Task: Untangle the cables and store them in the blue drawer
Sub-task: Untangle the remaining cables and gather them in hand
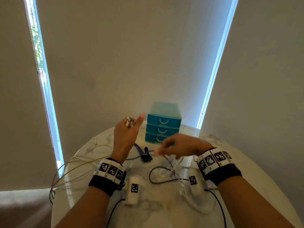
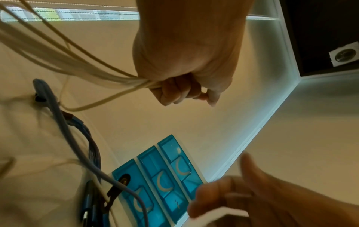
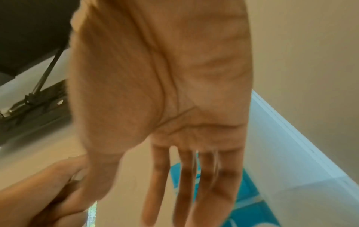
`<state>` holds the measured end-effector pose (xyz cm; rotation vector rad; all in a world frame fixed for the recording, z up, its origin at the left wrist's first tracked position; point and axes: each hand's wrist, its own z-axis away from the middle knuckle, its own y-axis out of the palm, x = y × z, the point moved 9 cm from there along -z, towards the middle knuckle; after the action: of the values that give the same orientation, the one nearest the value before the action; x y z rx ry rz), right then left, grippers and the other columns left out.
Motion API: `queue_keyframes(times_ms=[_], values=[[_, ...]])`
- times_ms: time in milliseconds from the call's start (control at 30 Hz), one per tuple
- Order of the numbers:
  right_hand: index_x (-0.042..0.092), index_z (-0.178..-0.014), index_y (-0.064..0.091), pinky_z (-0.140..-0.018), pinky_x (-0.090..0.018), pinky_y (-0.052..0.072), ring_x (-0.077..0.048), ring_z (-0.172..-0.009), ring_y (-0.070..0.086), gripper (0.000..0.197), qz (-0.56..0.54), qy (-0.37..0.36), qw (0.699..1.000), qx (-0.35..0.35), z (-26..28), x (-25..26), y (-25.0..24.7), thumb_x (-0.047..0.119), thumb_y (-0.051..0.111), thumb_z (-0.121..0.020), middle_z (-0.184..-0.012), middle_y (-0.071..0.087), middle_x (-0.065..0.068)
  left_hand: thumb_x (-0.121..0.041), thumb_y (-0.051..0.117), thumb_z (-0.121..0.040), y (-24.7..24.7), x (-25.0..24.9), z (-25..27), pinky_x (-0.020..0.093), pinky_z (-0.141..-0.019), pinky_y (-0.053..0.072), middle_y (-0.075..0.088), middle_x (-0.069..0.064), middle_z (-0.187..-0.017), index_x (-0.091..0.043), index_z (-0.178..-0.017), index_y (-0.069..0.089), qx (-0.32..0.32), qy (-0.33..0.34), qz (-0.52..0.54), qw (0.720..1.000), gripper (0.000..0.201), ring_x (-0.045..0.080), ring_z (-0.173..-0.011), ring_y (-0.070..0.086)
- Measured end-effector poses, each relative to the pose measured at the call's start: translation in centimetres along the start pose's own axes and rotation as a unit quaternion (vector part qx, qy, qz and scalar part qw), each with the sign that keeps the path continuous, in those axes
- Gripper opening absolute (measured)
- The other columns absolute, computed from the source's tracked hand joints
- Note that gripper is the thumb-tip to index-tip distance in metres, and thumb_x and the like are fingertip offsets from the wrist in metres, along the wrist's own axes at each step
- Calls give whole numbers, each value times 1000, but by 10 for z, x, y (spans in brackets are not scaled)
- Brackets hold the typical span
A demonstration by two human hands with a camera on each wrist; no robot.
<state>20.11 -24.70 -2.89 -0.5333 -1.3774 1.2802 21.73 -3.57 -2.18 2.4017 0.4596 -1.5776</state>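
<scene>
My left hand (image 1: 130,127) is raised above the table's far left and grips a bundle of white cables (image 2: 108,73) in a fist (image 2: 180,86). Their long loops (image 1: 74,163) hang off the table's left edge. My right hand (image 1: 174,145) hovers low in front of the blue drawer unit (image 1: 162,122), with straight fingers and a bare palm (image 3: 174,122). Its fingertips are close to a grey cable (image 1: 154,175). A blue cable bundle (image 1: 144,155) lies between my hands. All three drawers (image 2: 161,176) look pushed in.
The round white marble table (image 1: 164,204) also holds a pile of thin white cables (image 1: 172,171) under my right wrist. The drawer unit stands at the far edge against closed blinds. Black cords (image 1: 218,204) run from my wrist cameras toward me.
</scene>
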Motion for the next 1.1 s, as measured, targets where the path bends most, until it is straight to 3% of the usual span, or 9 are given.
queue_keyframes(times_ms=[100,200,267,467,567,667,833,933,1100], values=[[22,-106,75,-99,-37,56,-18,-106,69,36,27,-14,989,-143,-19,23,-18,57,67,-100,-113,75,2,-61,78,-91,-8,1,-3,36,-65,40,45,-11,-57,-22,-66,54,-30,-6,40,999,52,11,-60,38],[24,-131,69,-112,-41,50,-21,-127,63,35,84,-29,991,-101,-50,37,18,35,77,-98,-135,69,0,-59,79,-91,-9,4,-3,36,-63,40,45,-10,-56,-21,-66,53,-37,-5,41,998,52,10,-58,38],[29,-136,67,-110,-42,52,-20,-125,63,45,121,-51,990,-52,-62,44,44,31,81,-94,-137,68,1,-55,79,-93,-9,2,-1,33,-62,41,47,-9,-55,-18,-68,56,-40,-1,41,998,50,7,-56,38],[30,-101,78,-94,-41,59,-20,-101,70,7,179,-44,974,-134,-67,43,30,33,77,-94,-106,75,6,-52,79,-94,-11,3,0,30,-61,42,49,-11,-56,-6,-76,60,-42,-5,46,998,53,4,-55,39],[33,-97,74,-98,-42,59,-12,-98,69,1,97,-22,971,-217,-56,19,-13,34,74,-98,-103,73,14,-49,78,-96,-12,4,0,24,-58,41,47,-14,-53,-12,-77,61,-36,-19,59,997,45,1,-51,39],[30,-98,78,-95,-34,57,-6,-91,66,3,10,-5,962,-274,-35,-7,-48,32,76,-97,-97,72,13,-50,78,-95,-11,4,0,29,-63,40,45,-14,-53,-16,-73,57,-26,-22,61,998,46,3,-52,37],[22,-98,79,-66,-13,56,-7,-67,76,6,-141,-27,935,-324,-2,-25,-76,26,82,-95,-88,78,6,-57,77,-93,2,12,2,31,-63,38,43,-14,-50,-22,-65,51,26,-54,19,998,52,7,-54,37],[22,-103,80,-64,-18,57,-10,-72,78,9,-215,-41,918,-331,12,-26,-83,27,81,-96,-94,78,2,-68,66,-95,12,19,4,29,-56,37,45,-14,-47,-15,-77,75,72,-77,-14,994,57,11,-56,39],[27,-104,80,-67,-20,61,-12,-80,78,8,-299,-93,893,-323,29,-15,-77,30,81,-96,-95,79,6,-78,57,-95,33,28,12,25,-47,35,47,-10,-54,-34,-95,86,155,-113,14,981,53,9,-53,39]])
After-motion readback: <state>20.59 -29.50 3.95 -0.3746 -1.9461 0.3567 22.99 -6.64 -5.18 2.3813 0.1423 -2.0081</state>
